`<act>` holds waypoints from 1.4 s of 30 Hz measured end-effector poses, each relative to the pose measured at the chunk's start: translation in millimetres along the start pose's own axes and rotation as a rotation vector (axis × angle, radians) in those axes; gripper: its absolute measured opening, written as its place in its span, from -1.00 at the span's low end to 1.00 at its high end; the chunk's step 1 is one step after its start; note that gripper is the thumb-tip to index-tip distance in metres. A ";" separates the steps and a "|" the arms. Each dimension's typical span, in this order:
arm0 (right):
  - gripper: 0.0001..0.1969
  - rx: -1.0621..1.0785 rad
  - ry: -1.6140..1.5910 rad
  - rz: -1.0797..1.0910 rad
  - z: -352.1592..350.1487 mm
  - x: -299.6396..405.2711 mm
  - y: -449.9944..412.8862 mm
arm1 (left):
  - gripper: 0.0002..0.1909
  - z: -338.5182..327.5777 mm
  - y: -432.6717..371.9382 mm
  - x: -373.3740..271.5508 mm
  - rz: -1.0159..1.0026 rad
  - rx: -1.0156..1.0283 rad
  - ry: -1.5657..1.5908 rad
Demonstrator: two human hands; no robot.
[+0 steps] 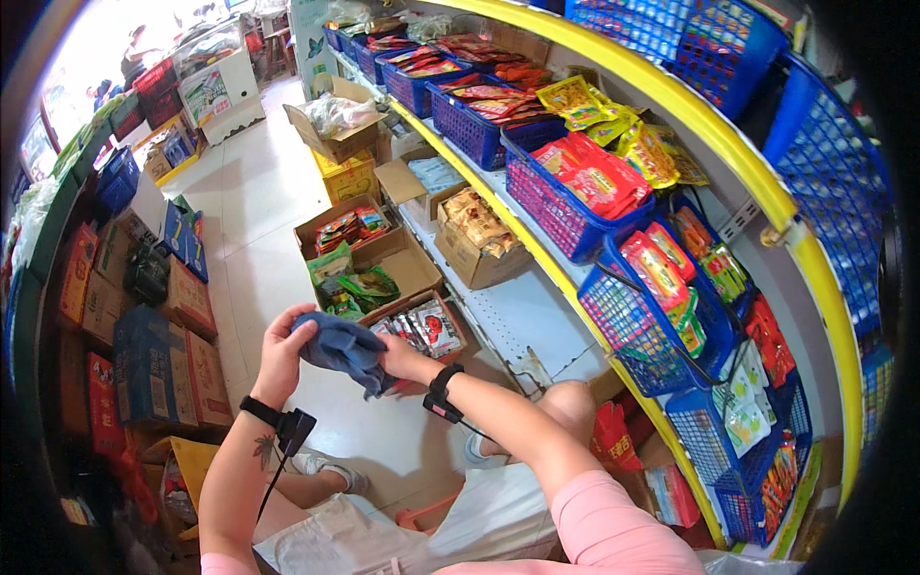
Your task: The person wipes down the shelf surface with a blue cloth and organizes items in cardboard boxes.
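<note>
A crumpled blue-grey cloth (338, 351) is stretched between my two hands, above the tiled floor. My left hand (287, 352) grips its left edge, thumb on top. On the other side my right hand (404, 359) pinches the cloth, with some fingers hidden behind it. Just beyond the cloth stands an open cardboard box (402, 269) with green snack packets (366, 287) inside. Close behind my right hand, silver-and-red packets (435, 327) lie in a smaller box. A black strap with a small device circles each wrist.
Along my right runs a yellow-edged shelf (460, 162) with blue plastic baskets (546, 205) of packaged snacks. The lower metal shelf (532, 316) holds a carton of tan packets (480, 223). Stacked cartons (154, 366) line the left side. A person (134, 57) is far off at the bright entrance.
</note>
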State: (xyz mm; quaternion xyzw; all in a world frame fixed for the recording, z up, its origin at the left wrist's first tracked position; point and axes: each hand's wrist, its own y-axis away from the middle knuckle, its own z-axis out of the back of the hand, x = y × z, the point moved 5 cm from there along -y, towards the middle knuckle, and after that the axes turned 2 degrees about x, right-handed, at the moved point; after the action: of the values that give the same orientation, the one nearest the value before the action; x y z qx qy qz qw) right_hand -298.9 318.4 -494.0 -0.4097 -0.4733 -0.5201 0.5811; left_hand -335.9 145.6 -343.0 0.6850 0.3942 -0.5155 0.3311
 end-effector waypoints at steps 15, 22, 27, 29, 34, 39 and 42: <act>-0.64 -0.260 -0.071 0.050 61.4 79.5 34.0 | -0.71 -42.5 44.1 19.2 0.357 0.200 -0.275; -0.46 -0.074 -0.231 -0.494 56.1 49.7 65.6 | -0.72 -34.1 41.9 12.3 0.321 0.114 0.212; -0.62 0.141 -0.625 -0.337 8.2 59.6 63.9 | -0.69 -39.8 43.7 29.0 0.347 0.175 0.153; -0.73 0.106 -0.841 -0.310 -2.3 90.8 63.6 | -0.69 -30.8 43.3 35.3 0.330 0.151 -0.040; -0.78 0.055 -0.581 -0.127 2.5 104.7 51.9 | -0.55 -19.3 49.2 9.4 -0.062 -0.297 -0.684; -0.78 0.075 -0.503 -0.142 -4.0 109.9 51.7 | -0.59 -16.7 44.5 20.8 -0.171 -0.159 -0.836; -0.77 0.069 -0.431 -0.121 1.7 108.6 52.2 | -0.64 -16.4 41.2 37.7 0.106 0.034 -0.583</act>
State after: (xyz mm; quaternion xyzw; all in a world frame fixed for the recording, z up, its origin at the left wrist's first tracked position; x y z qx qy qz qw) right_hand -246.1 302.9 -386.8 -0.4620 -0.6279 -0.4379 0.4479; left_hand -286.4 147.8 -373.4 0.5333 0.2376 -0.6789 0.4452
